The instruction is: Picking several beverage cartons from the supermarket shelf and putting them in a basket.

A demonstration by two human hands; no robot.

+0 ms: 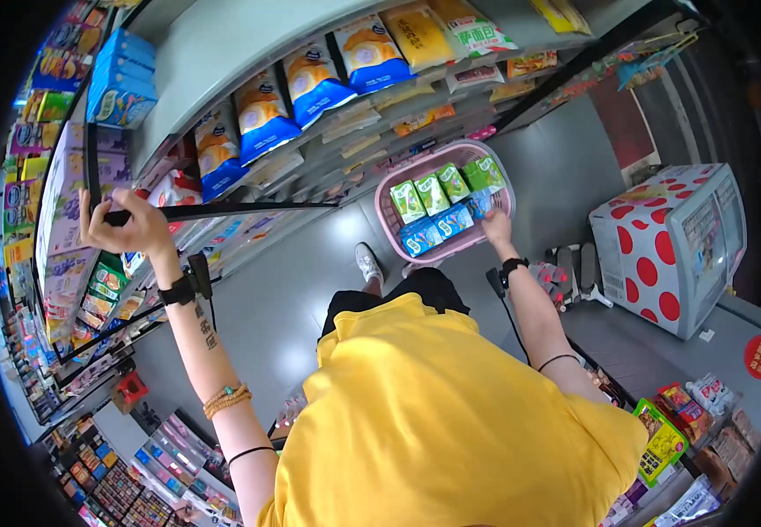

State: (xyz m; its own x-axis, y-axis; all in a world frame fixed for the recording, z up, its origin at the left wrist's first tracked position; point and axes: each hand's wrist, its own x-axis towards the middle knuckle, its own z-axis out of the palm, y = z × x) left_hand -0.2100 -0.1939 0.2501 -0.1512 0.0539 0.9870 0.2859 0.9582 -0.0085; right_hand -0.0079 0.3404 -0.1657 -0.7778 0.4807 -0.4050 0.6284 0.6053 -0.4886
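A pink plastic basket (390,227) sits low in front of me, holding several green drink cartons (430,193) in a row and blue cartons (434,230) beside them. My right hand (497,227) reaches over the basket's right rim, its fingers on a blue carton (479,203) at the row's end. That hand partly hides the carton. Up at the left, my left hand (129,224) is at the black-edged corner of the shelf (222,209), fingers bent. Whether it grips the edge is unclear. Purple cartons with grape pictures (67,217) are stacked behind it.
Bagged bread (314,82) lines the shelf above the basket. A blue box (122,82) stands at its left end. To the right are a red-dotted freezer (651,257) and red-capped bottles (550,277) on the floor. Packaged snacks (660,441) lie at lower right.
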